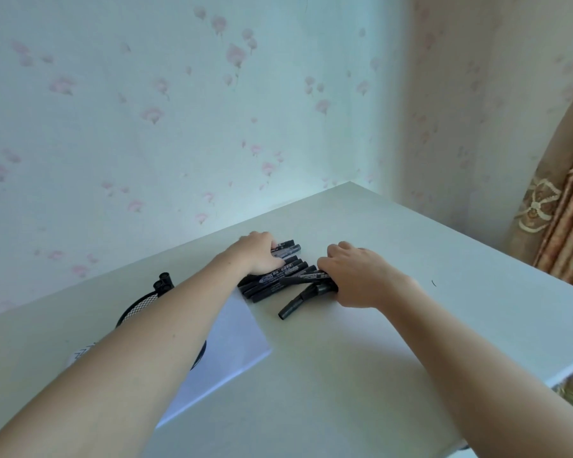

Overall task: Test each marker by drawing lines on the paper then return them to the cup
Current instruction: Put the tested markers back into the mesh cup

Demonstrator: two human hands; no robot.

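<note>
Both hands on black markers (280,276): left hand (257,254) and right hand (361,276) fingers curl over them; mesh cup (139,304) behind left forearm, paper (235,345) beside; bench (394,358) open rightward.

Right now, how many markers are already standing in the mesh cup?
2 show: their black ends poke above the mesh cup, side by side at its far rim. The left forearm covers most of the cup, so more may be hidden.

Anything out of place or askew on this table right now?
Yes. One marker lies askew, apart from the bunched markers the left hand and right hand are gathering. Most markers are out of the mesh cup; only a couple stand in it.
</note>
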